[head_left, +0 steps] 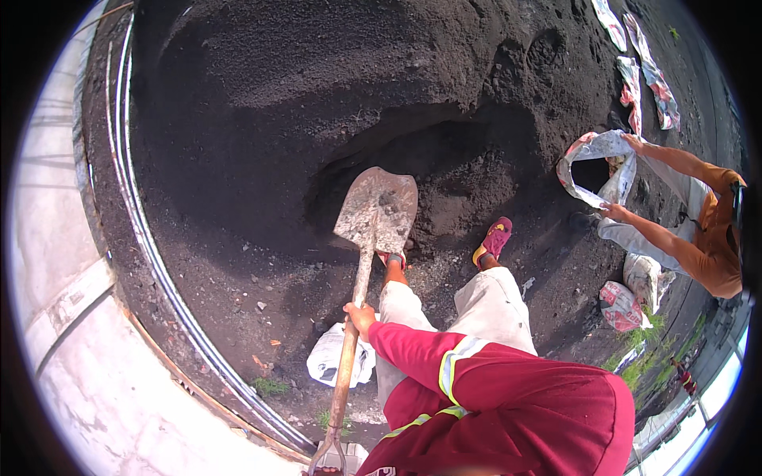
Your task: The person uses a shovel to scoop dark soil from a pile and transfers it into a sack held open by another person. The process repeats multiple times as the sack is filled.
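A long wooden-handled shovel (343, 369) slants in front of me, its worn, soil-smeared metal blade pointing away. My right hand (363, 319) reaches across my body in a red sleeve with reflective bands and is closed round the shaft. At the lower edge, a sliver of my left hand (326, 472) shows at the shovel's split grip; most of it is cut off. Beyond the blade rises a big mound of dark sand (317, 87) with a hollow dug into its foot. Only a little dark soil clings to the blade.
At right a co-worker (718, 234) holds a white sack (591, 151) with its mouth spread. Several flattened sacks (655, 79) lie beyond; a filled red-and-white bag (621, 306) sits nearer. A white sack (337, 357) lies beside my leg. Pipes (151, 238) and a pale concrete slab (55, 270) border the left.
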Demonstrator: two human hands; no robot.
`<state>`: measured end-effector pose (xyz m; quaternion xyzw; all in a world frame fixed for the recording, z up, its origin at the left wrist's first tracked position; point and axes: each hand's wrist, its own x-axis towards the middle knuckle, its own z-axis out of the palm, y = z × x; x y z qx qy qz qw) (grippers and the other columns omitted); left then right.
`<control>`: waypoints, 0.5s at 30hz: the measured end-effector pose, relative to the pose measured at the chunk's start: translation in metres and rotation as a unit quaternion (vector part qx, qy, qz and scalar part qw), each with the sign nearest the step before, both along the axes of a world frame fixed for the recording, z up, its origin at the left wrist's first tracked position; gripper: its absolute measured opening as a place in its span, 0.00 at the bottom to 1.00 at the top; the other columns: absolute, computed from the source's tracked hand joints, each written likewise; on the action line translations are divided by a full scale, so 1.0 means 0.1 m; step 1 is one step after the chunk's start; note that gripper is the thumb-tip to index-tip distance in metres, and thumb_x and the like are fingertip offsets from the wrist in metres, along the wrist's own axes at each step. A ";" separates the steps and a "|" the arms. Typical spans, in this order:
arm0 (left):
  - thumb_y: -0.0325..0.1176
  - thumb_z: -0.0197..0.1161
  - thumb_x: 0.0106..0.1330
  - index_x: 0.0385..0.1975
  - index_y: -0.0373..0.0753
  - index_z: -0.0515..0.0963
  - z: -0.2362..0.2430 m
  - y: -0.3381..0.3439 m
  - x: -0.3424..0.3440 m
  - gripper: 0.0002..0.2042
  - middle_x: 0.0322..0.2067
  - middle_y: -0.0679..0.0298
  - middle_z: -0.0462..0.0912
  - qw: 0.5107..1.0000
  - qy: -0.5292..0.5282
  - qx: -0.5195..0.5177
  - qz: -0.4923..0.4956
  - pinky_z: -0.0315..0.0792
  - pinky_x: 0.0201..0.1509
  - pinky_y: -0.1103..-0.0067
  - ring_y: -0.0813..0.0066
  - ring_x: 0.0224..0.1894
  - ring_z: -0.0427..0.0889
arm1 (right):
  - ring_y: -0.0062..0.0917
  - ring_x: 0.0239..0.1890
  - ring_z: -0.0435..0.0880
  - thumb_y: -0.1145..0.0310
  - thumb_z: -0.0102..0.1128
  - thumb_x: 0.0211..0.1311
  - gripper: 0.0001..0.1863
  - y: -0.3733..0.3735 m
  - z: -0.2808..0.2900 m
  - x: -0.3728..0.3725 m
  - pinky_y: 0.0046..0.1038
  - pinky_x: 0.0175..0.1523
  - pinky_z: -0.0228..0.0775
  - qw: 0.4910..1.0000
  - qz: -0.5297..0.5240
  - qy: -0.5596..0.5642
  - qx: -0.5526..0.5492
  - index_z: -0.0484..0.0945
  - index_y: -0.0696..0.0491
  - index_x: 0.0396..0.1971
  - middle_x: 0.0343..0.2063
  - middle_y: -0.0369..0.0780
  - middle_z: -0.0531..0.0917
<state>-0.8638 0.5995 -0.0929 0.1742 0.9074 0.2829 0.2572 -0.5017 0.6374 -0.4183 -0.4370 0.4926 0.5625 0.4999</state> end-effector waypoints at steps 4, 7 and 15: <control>0.66 0.42 0.61 0.13 0.47 0.61 -0.12 -0.17 0.47 0.28 0.05 0.71 0.57 0.998 0.056 0.039 -0.001 0.59 0.14 0.76 0.75 0.07 0.57 | 0.26 0.19 0.75 0.69 0.62 0.52 0.12 0.77 0.06 0.14 0.31 0.24 0.74 0.995 0.085 0.023 0.054 0.74 0.60 0.33 0.22 0.39 0.75; 0.65 0.42 0.60 0.18 0.47 0.62 -0.96 0.30 1.19 0.25 0.08 0.70 0.59 0.984 -0.169 0.035 -0.034 0.60 0.16 0.75 0.74 0.10 0.60 | 0.25 0.16 0.74 0.70 0.61 0.53 0.10 0.99 -0.40 1.41 0.30 0.22 0.71 0.978 0.001 -0.193 0.084 0.70 0.56 0.31 0.18 0.38 0.73; 0.65 0.41 0.61 0.11 0.48 0.58 -1.36 0.02 1.84 0.28 0.06 0.71 0.56 0.980 -0.197 0.016 -0.025 0.58 0.16 0.76 0.74 0.09 0.59 | 0.23 0.18 0.74 0.65 0.60 0.57 0.13 0.39 -0.46 2.23 0.30 0.23 0.70 0.975 -0.015 -0.217 0.045 0.67 0.53 0.36 0.19 0.36 0.72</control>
